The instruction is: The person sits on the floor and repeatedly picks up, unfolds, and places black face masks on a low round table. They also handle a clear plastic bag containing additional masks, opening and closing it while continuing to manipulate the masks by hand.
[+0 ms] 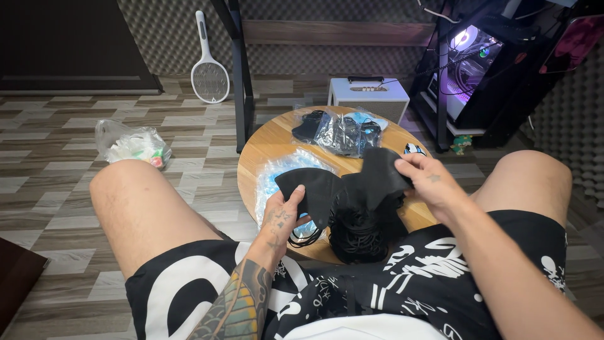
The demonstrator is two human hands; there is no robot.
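- A black fabric face mask (343, 182), matte and folded along its middle, is stretched wing-like between both hands above the near edge of the round wooden bench (270, 141).
- The left hand (281, 217) has its fingers closed on the mask's left flap, thumb on top, black ear loops dangling below.
- The right hand (428, 179) pinches the mask's upper right corner, fingers closed on the fabric.
- Directly under the mask sits a dark heap of black masks (360, 233), loops tangled.
- A clear plastic bag with blue contents (277, 176) lies on the bench beside the left hand.
- Clear packets of dark masks (340, 131) rest at the bench's far side.
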